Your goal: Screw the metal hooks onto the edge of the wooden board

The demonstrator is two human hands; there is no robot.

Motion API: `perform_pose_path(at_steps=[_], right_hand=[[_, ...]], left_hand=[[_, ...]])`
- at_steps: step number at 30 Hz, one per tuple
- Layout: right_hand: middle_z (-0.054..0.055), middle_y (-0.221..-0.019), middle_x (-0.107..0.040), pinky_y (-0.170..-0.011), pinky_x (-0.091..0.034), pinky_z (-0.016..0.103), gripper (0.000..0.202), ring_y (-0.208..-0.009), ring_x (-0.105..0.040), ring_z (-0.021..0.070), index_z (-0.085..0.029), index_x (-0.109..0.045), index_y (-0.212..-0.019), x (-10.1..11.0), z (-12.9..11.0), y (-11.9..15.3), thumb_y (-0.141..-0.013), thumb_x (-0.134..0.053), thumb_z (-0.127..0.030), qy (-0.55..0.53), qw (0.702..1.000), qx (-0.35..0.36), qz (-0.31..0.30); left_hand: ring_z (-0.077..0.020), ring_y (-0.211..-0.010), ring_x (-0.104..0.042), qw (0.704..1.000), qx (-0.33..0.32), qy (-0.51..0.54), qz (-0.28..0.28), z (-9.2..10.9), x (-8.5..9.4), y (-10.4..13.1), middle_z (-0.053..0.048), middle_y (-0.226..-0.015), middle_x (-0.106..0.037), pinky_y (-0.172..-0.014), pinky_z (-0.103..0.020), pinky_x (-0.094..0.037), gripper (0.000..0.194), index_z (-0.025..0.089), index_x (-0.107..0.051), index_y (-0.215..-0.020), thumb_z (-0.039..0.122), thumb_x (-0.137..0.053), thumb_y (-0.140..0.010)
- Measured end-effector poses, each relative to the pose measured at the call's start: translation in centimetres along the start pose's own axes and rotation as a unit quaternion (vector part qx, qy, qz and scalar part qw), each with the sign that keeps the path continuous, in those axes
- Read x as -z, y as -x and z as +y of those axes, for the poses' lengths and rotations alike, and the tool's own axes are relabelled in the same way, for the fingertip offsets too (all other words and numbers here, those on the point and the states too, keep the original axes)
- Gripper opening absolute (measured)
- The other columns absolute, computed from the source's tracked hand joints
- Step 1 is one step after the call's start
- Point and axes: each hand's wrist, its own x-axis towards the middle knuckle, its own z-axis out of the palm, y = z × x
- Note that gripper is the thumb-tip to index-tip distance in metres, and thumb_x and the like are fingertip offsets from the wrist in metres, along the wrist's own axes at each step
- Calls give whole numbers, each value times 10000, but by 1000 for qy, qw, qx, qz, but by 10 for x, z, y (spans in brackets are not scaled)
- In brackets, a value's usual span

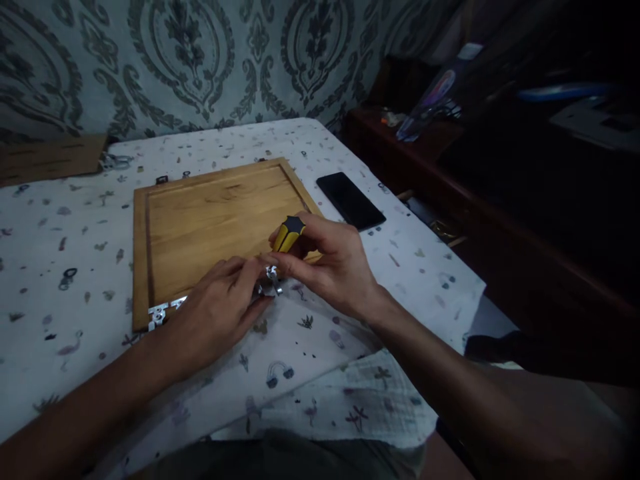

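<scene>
A wooden cabinet door [215, 220] with a recessed panel lies flat on the patterned cloth. My right hand [337, 263] is closed around a screwdriver [290, 233] with a yellow and black handle; its tip is hidden behind my fingers. Under it, at the door's near edge, is a shiny metal hinge [271, 273]. My left hand [220, 300] is closed on this hinge and the door edge, thumb below and fingers above, its fingertips close to my right thumb. Another metal hinge [157, 315] sits at the door's near left corner, partly beside my left wrist.
A black phone [351, 200] lies right of the door on the table cloth [80, 233]. Cardboard [55, 159] and scissors [116, 161] are at the far left. A dark red wooden piece of furniture [400, 167] with a plastic bottle [435, 93] stands at right. The patterned wall [255, 60] is behind.
</scene>
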Motion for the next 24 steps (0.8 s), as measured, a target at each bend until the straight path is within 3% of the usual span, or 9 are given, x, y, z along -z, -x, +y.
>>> perform_pose_path(at_steps=[6, 14, 24], right_hand=[[-25, -714, -568, -566, -436, 211, 269, -631, -543, 85, -159, -589, -776, 0, -1, 0, -903, -671, -382, 1, 1000, 26, -11], [-13, -792, -583, -600, -459, 228, 193, -679, -554, 97, -163, -598, -857, -2, -2, -4, -899, -686, -330, 28, 994, 104, -2], [40, -903, -673, -682, -515, 241, 206, -775, -637, 123, -125, -641, -1001, 6, -6, 4, -912, -670, -308, -6, 993, 108, -44]], left_hand=[[-250, -1115, -639, 999, 23, 33, 4, -2, 0, -3, -103, -1119, -686, -930, -415, -559, 240, 173, -500, -1184, 298, -518, -980], [-263, -866, -690, 999, 39, -12, 3, 0, 0, -14, -101, -907, -721, -810, -438, -564, 233, 157, -661, -966, 284, -466, -986], [-216, -697, -671, 994, 87, -56, -34, 5, 10, -26, -76, -767, -734, -614, -304, -462, 295, 161, -709, -796, 261, -482, -955]])
